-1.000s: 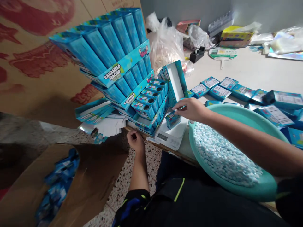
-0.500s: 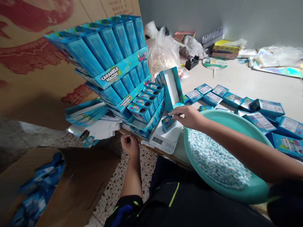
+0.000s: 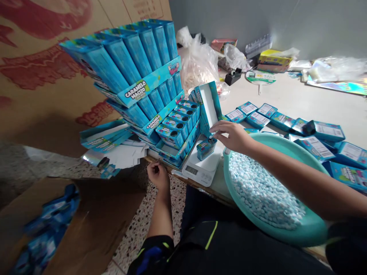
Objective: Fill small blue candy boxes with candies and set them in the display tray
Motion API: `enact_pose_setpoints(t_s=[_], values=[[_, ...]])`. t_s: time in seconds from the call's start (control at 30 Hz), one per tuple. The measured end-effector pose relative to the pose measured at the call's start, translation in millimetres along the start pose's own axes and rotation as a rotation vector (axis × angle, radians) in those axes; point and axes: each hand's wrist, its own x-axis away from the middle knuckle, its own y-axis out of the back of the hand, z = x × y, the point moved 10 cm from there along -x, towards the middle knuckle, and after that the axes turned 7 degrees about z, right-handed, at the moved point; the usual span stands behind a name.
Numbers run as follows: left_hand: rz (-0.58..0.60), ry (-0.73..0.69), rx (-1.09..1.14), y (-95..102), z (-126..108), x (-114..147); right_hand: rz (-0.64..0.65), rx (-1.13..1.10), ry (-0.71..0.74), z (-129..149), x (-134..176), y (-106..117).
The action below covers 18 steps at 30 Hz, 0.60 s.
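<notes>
A small blue candy box with a round hole on top stands on a white digital scale at the table's front edge. My right hand hovers just above and right of that box, fingers pinched together over its hole; whether they hold a candy is too small to tell. My left hand is curled into a loose fist below the table edge, left of the scale, holding nothing visible. A teal basin full of small pale blue-white candies sits under my right forearm.
Tall stacks of blue CARAMELO MACIZO display trays rise at the left, with an open tray of small boxes. Several blue boxes lie flat on the white table. Plastic bags and clutter sit behind. A brown carton stands on the floor.
My right hand has lifted slightly off the small box on the scale, uncovering its top hole. My left hand has stayed by the table edge. The view has shifted a little.
</notes>
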Motion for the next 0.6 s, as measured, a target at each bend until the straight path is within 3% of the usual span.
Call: enact_pose_setpoints(t_s=[0.4,0.6], values=[[-0.013,-0.016,0.015,1.7,1,0,0.247,0.229,-0.053,-6,-6,-31],[-0.024,-0.021,0.017,1.1,2,-1,0.225,0.328,-0.124,5,-1,-13]])
